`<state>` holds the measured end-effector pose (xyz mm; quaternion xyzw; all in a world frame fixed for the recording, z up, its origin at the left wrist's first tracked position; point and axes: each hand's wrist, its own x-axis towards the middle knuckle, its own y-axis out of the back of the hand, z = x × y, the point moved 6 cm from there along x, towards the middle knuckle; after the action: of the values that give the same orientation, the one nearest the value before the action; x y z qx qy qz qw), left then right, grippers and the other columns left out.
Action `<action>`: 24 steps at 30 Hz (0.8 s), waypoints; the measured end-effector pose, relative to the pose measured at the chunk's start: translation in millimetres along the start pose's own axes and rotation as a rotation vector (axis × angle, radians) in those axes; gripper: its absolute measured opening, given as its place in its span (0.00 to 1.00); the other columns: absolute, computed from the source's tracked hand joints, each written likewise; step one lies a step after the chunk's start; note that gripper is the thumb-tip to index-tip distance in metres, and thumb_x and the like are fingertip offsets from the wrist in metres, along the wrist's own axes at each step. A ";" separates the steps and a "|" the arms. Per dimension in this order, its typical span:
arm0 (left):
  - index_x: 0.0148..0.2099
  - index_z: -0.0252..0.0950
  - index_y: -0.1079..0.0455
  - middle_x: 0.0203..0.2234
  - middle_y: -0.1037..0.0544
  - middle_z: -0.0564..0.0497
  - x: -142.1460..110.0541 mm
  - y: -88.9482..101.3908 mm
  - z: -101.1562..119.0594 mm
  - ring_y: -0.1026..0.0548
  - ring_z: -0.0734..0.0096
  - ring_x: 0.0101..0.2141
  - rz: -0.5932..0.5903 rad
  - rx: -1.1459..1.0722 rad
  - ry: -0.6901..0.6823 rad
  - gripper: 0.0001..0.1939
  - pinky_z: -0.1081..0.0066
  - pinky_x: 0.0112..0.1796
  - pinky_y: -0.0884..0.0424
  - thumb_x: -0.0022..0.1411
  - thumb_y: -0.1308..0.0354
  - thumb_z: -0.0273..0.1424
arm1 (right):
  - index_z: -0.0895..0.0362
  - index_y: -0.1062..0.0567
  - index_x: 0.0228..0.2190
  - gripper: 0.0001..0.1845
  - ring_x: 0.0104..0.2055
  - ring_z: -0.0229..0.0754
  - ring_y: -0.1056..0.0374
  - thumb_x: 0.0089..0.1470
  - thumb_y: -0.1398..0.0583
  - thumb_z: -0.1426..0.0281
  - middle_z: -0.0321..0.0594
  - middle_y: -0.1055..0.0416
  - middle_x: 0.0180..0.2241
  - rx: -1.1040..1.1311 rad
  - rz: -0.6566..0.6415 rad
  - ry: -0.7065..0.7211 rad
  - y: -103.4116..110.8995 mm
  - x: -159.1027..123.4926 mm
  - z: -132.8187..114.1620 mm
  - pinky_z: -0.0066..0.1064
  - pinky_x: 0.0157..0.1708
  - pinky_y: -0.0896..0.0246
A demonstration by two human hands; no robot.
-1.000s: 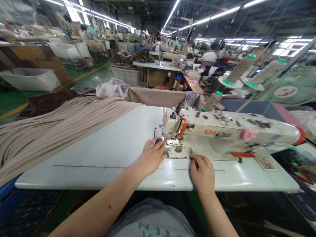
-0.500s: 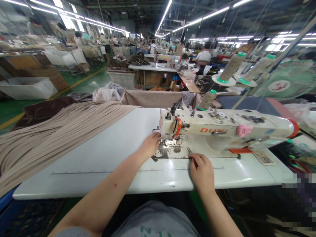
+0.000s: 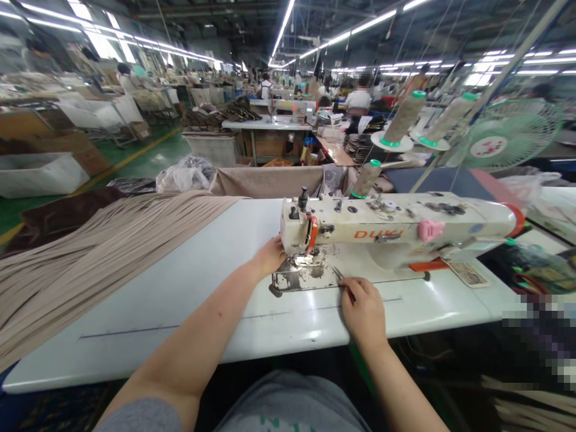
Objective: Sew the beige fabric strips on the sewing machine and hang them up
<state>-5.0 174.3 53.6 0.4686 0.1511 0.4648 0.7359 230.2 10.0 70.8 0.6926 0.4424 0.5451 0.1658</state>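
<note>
Sewing machine: the pale machine [image 3: 391, 222] sits on the right part of the white table [image 3: 180, 294], its needle end facing left; that leaves the tabletop on the left free for feeding, I judge.
Left hand: the hand [image 3: 269, 258] reaches around the needle end, fingertips partly hidden behind it; I cannot tell how far the fingers are spread or whether they grip anything; perhaps placed there to get at the needle area.
Right hand: the hand [image 3: 364, 303] rests at the machine bed's front edge, thumb and fingers pinched together on a pointed metal tool [image 3: 336, 273]; its tips aim towards the presser foot [image 3: 306, 260], probably for fine work.
Strips: long beige strips [image 3: 99, 252] lie heaped over the table's left end, likely for easy reach.
Thread cones: two cones [image 3: 405, 120] stand upright behind the machine, presumably so thread draws off freely.
</note>
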 end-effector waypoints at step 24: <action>0.36 0.41 0.19 0.35 0.21 0.53 -41.6 21.6 6.0 0.23 0.71 0.33 0.019 -0.038 0.124 0.05 0.72 0.37 0.26 0.62 0.35 0.26 | 0.56 0.22 0.38 0.11 0.41 0.52 0.31 0.60 0.45 0.75 0.46 0.26 0.38 0.040 -0.001 -0.035 -1.0 -0.6 1.6 0.43 0.45 0.37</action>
<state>-34.4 139.5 65.7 0.4262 0.1829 0.5028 0.7294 231.3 10.4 69.2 0.7049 0.4507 0.5239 0.1599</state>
